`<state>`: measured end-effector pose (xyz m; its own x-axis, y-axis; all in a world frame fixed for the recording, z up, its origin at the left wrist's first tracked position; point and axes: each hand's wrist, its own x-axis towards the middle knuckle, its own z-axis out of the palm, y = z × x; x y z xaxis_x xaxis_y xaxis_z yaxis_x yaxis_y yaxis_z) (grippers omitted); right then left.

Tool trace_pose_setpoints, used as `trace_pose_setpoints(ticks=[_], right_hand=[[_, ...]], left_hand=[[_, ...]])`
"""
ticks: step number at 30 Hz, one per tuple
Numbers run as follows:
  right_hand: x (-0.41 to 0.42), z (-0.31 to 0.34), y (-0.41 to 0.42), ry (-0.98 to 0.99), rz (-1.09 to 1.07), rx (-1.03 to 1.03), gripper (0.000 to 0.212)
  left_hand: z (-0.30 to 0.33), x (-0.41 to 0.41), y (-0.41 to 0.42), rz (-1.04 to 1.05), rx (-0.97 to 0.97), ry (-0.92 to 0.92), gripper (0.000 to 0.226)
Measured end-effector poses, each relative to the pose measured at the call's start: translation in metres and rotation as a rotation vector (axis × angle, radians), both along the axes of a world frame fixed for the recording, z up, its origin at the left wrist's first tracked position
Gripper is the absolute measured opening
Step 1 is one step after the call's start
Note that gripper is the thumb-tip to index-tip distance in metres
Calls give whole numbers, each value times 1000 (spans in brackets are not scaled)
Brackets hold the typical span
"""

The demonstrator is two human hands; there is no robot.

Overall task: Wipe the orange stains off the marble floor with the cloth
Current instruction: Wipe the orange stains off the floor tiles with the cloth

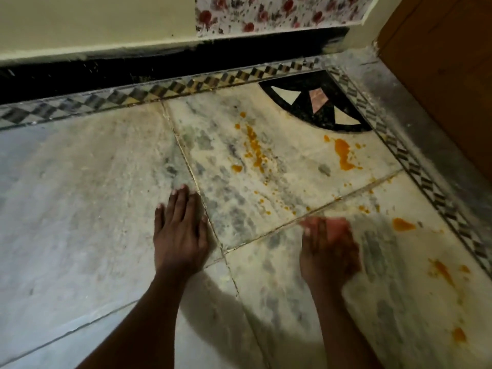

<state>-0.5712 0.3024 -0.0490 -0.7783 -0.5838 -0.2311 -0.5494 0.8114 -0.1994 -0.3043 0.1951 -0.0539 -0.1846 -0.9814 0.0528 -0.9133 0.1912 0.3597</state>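
Orange stains (pixel 343 153) are dotting the pale veined marble floor (pixel 80 209). Left hand (pixel 181 230) is pressing flat, fingers spread; blurred right hand (pixel 328 249) is clutching something pinkish, possibly the cloth.

A checkered border strip (pixel 165 89) of black and pale diamonds is laid along the far edge and turned down the right side. A black quarter-round inlay (pixel 319 102) with white and pink wedges is set in that corner. A black skirting band (pixel 159 65) is seen behind the strip, topped by a cream wall (pixel 93 22). A red-flowered fabric (pixel 266 12), possibly a curtain, is hung above. A brown wooden panel (pixel 439 62) is stood at right.
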Motion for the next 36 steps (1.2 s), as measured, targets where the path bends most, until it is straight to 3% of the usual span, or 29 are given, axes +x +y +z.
trace_pose_setpoints(ticks=[2,4,6,8,11,15,17,19,21,23,26,30,33,36], right_hand=[[12,-1,-60,-34,18,-23,77],[37,-1,-77,-48,237,9,71],[60,-2,-48,-13,486,22,65],[66,3,11,17,597,10,63],[35,4,51,36,378,-4,67],[4,-4,-66,-63,39,-10,72],[19,-2,-127,-87,91,-43,66],[51,-5,-137,-31,318,-50,60],[81,-3,-90,24,557,-57,57],[81,-2,-29,67,622,-89,54],[46,-4,-27,64,414,-43,59],[45,-1,-141,-86,130,-105,58],[65,6,-154,-99,432,-61,54],[71,2,-72,6,698,-105,53]], left_hand=[[-3,0,-3,-12,-10,-7,67],[0,0,-1,-2,-13,-18,67],[0,-1,0,2,-13,-28,66],[2,-2,-3,2,-12,-34,66],[2,-1,-2,-7,4,-41,67],[-1,-2,-4,-5,9,-41,66],[0,-2,-4,-8,13,-45,66],[2,-2,-6,-4,20,-43,66],[3,-2,-5,11,11,-35,65],[3,-2,-3,9,0,-18,64],[0,0,-4,1,-2,-4,64],[-4,-1,-3,0,-16,8,65],[5,-4,-4,-15,-8,5,65],[10,0,0,-19,11,19,63]])
